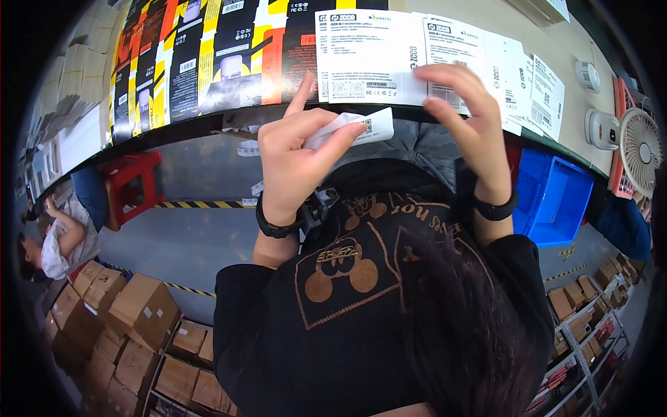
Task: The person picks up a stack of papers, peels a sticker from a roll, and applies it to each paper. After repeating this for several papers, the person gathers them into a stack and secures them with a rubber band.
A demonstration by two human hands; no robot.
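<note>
My left hand (295, 156) has its grip closed on a small white label strip (354, 128), pinched between thumb and middle fingers, with my index finger sticking straight up. The strip juts out to the right of my fingers, held in the air just in front of the bench (486, 21) edge. My right hand (465, 115) is beside it with a loose, open grip, fingers curled and spread, holding nothing; its fingertips hover in front of the white printed sheets (389, 55) lying on the bench. Left of those sheets lie flat black, yellow and orange carton blanks (208, 55). A blue bin (552, 198) sits below the bench on my right.
</note>
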